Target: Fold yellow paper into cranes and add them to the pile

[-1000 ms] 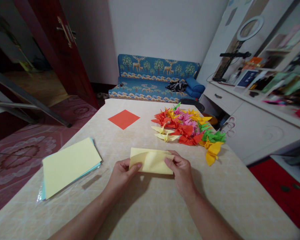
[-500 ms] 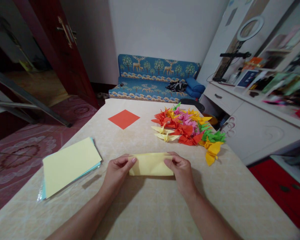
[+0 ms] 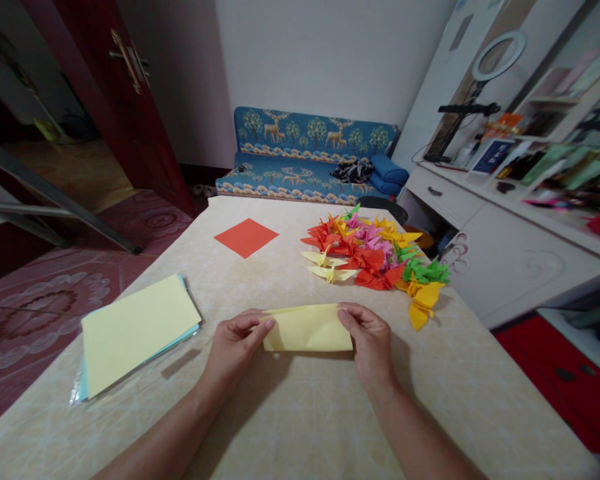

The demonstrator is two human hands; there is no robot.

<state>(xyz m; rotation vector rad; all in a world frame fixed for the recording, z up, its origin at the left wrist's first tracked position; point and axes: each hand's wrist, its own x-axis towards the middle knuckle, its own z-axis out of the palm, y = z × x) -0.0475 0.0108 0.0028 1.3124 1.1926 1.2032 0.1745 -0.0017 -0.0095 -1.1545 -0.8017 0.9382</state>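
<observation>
Pale counter (image 3: 300,413) fills my view. I see the folded yellow paper (image 3: 307,328) lying flat on it, long side running left to right. The left hand (image 3: 235,347) pinches its left end, the right hand (image 3: 373,343) pinches its right end.

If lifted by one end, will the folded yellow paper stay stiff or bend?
Likely it bends: the folded yellow paper is thin, and the left hand and right hand pinch both ends. Probably very light, sliding easily on the smooth table.
</observation>
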